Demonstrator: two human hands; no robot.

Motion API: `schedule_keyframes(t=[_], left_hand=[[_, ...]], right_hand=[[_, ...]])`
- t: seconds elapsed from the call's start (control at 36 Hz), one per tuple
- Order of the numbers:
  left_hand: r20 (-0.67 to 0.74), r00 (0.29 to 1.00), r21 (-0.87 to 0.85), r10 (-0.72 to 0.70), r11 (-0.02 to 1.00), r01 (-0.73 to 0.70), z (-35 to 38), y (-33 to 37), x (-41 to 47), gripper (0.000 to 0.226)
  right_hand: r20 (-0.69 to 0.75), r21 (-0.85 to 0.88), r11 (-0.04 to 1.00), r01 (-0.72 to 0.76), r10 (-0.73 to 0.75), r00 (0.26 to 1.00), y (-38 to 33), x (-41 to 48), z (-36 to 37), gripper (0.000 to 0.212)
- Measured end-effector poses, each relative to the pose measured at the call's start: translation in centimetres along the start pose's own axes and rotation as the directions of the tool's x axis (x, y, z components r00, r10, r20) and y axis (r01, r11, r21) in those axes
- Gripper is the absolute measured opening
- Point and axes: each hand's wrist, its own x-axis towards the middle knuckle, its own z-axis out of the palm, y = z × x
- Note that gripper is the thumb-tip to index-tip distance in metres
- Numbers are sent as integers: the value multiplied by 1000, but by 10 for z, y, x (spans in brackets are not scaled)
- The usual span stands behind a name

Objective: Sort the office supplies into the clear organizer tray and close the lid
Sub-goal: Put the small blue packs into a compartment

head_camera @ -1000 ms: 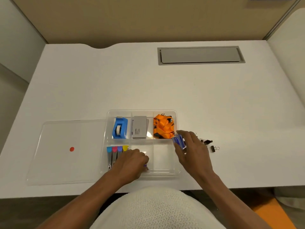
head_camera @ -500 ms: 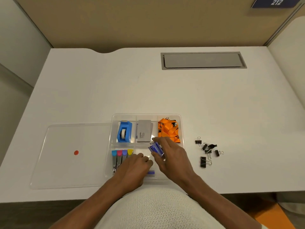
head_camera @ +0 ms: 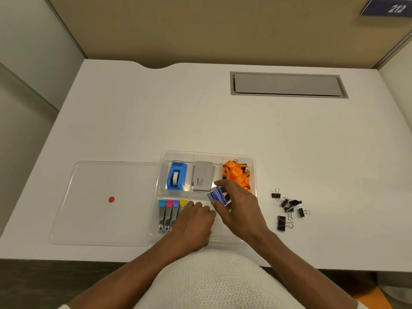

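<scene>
White counter [head_camera: 133, 121] with clear tray [head_camera: 253, 172] near front edge, six compartments. Back row: blue tape dispenser [head_camera: 176, 175] left, grey card box [head_camera: 203, 176] middle, orange lanyard [head_camera: 236, 172] right. Front left compartment: four clippers [head_camera: 169, 211] with blue, pink, purple, yellow tabs, lying side by side. Lid [head_camera: 104, 201] flat on counter, touching tray's left side, red dot on it.

Right hand [head_camera: 239, 208] over tray's front middle/right, thumb and fingers pinching a small blue packet [head_camera: 217, 195], tilted, held above the divider by the card box. Left hand [head_camera: 194, 221] in front middle compartment, fingers curled down, knuckles up; whether it grips anything, cannot tell. The two hands nearly touch.

Black binder clips [head_camera: 288, 208] loose on counter right of tray, about five, clustered, apart from tray. Grey cable hatch [head_camera: 287, 84] at counter's back right. Sign "212" [head_camera: 388, 7] on partition, top right.
</scene>
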Motion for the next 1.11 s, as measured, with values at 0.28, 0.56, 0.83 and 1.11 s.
schedule_keyframes(t=[0.28,0.56,0.83,1.11], left_hand=[[66,998,-178,-11,984,23,-26,-12,-25,40],[-161,914,-480,-371,839,256,-26,-34,-79,21],[-8,883,-452,-469,789,415,-9,-33,-79,27],[-15,875,-459,-485,780,425,-10,-32,-77,33]], right_hand=[[112,-143,986,91,-75,991,2,7,13,47],[299,-323,915,240,-142,944,-5,15,38,42],[460,-276,904,328,-175,870,-16,15,60,45],[433,-301,905,301,-152,888,-11,8,59,37]])
